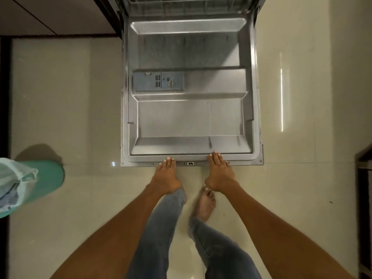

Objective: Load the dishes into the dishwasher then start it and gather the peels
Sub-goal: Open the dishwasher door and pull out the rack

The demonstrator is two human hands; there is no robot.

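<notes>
Dishwasher door [191, 117] is lying fully open and flat, steel inner face up, filling the upper middle of the view over the pale tile floor [70, 107]. Detergent dispenser [158, 81] is sitting on the door's left side, lid closed. Lower rack [187, 5] is just showing inside the machine at the top edge; whether it is holding any dishes cannot be told. Left hand [167, 176] is reaching to the near edge of the door, fingers straight with tips resting on the rim left of the latch [190, 163]; grip relaxed, wrapping nothing. Right hand [219, 174] is doing the same right of the latch, fingertips lying over the rim onto the inner lip, thumb tucked below; grip flat, not curled around anything. Both forearms are stretching forward from the bottom corners. Legs in grey jeans [161, 228] and a bare foot [204, 204] are standing on the floor below the hands. Teal bin [48, 178] with a bag liner [14, 182] is standing at the left, well apart from the door.
</notes>
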